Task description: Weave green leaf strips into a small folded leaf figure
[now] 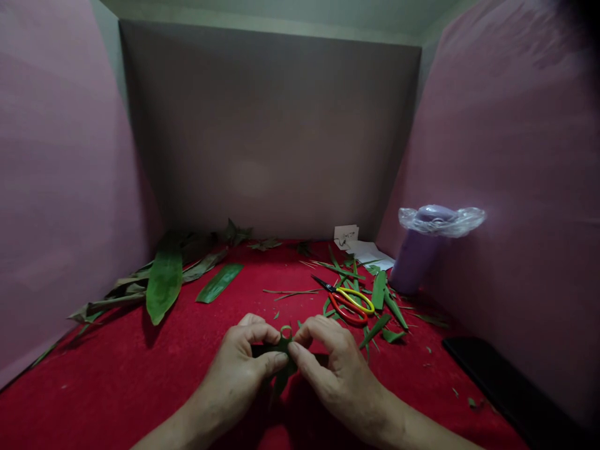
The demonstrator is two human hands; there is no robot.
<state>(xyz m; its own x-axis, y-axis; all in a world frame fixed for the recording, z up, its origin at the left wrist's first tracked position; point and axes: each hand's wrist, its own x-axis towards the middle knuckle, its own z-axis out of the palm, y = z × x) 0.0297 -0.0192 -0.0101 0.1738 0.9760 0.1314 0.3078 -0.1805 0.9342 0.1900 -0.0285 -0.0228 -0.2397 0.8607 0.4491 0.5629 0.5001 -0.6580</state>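
Note:
A dark green folded leaf piece [283, 373] is pinched between both hands at the lower middle, with a small pale loop at its top and a strip hanging below. My left hand [241, 359] grips it from the left between thumb and fingers. From the other side, my right hand [334, 357] pinches it near the loop, thumb against the leaf. The fingers hide much of the piece. Beyond the right hand lie scissors [344, 301] with one red and one yellow handle, their blades pointing to the back left.
A red cloth [140, 387] covers the surface. Broad green leaves [164, 281] and dried ones lie at left, a cut leaf piece [219, 282] nearer the middle. Leaf scraps [379, 290], white papers [368, 253], a purple container [417, 259] and a black flat object [497, 381] occupy the right.

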